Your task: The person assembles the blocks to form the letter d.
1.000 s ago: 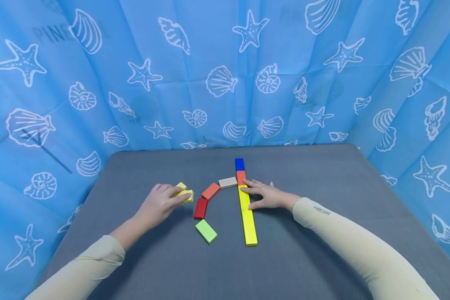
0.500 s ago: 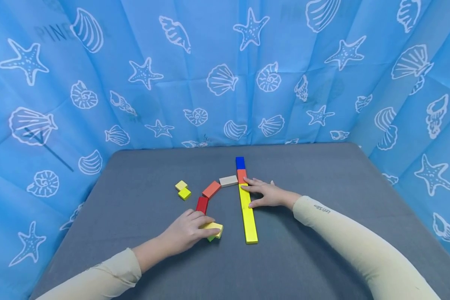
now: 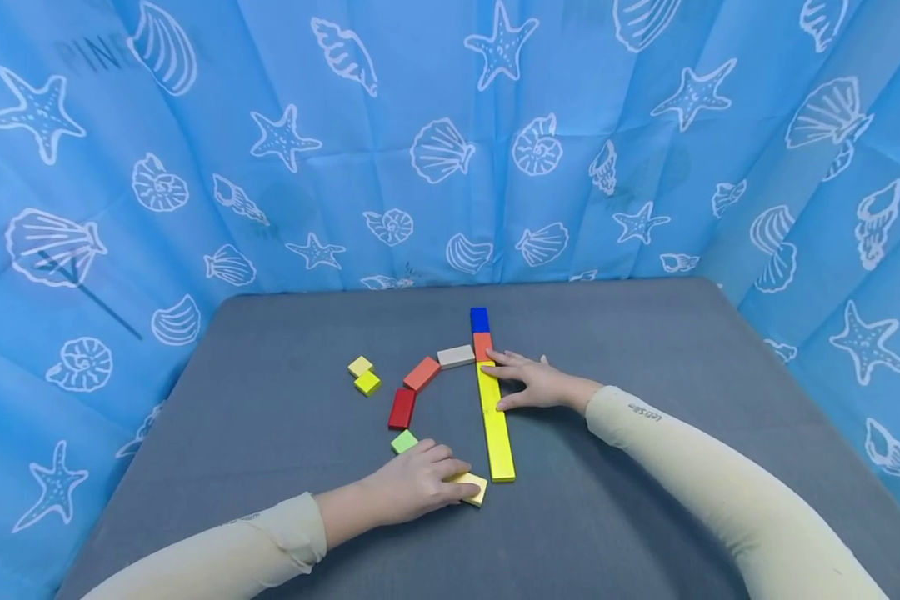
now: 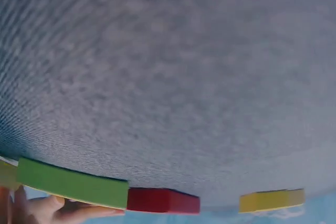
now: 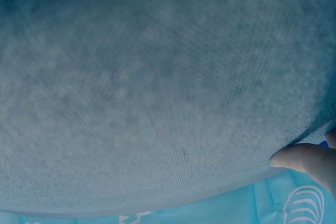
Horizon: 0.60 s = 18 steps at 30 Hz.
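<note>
My left hand point(image 3: 418, 483) pinches a pale yellow block point(image 3: 472, 490) low over the table, in front of the curve of blocks. Under its knuckles shows a green block point(image 3: 403, 441), partly hidden in the head view; the left wrist view gives the green block's point(image 4: 73, 183) long side. A red block point(image 3: 401, 408), an orange block point(image 3: 422, 374) and a beige block point(image 3: 456, 357) continue the curve up to a straight row. That row has a blue block point(image 3: 479, 320), an orange-red block point(image 3: 482, 347) and yellow blocks point(image 3: 499, 448). Fingertips of my right hand point(image 3: 536, 383) rest along the row's right edge, fingers spread.
Two small yellow blocks point(image 3: 367, 383) lie corner to corner on the left, outside the curve. Everything sits on a grey cloth-covered table point(image 3: 607, 333). A blue curtain point(image 3: 390, 167) with white shell prints hangs behind and at both sides.
The left hand has carried the pale yellow block from beside the small yellow blocks, past the green block, toward the near end of the row. The right hand has stayed in place.
</note>
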### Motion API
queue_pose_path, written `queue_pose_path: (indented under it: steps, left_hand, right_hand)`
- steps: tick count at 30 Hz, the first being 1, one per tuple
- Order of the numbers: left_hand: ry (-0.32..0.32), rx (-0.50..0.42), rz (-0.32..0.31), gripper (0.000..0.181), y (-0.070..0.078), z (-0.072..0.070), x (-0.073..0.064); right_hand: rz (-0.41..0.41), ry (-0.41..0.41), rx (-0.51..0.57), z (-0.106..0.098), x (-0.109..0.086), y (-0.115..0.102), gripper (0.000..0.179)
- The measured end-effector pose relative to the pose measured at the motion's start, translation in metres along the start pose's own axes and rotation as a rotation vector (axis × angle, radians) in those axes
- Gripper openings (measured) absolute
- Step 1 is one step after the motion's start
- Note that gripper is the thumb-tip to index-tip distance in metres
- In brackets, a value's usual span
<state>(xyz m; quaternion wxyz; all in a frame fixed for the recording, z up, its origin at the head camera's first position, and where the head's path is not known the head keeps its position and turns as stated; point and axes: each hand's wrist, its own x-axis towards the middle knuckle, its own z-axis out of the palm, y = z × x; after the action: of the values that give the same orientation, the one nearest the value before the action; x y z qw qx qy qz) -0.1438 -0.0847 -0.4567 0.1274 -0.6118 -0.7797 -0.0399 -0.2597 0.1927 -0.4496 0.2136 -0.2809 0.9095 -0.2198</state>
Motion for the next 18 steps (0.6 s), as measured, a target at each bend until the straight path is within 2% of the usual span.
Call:
queue_pose_path:
  steps: [5, 9, 13, 18]
  left_hand:
    - [-0.020, 0.073, -0.110, 0.035, 0.001, 0.000, -0.007]
    - [-0.056, 0.102, -0.169, 0.038, 0.006, -0.002, -0.016]
    - [-0.073, 0.128, -0.226, 0.036, 0.011, -0.003, -0.017]
    - [-0.074, 0.194, -0.251, 0.034, 0.012, -0.003, -0.016]
  right_hand:
    - [-0.005, -0.003, 0.000, -0.001, 0.000, 0.001, 0.076]
    - [-0.001, -0.008, -0.002, -0.001, 0.000, 0.000, 0.076]
    - [0.001, -0.012, 0.000, -0.002, -0.001, -0.001, 0.076]
    - [0.006, -0.015, -0.005, -0.004, -0.001, -0.003, 0.076]
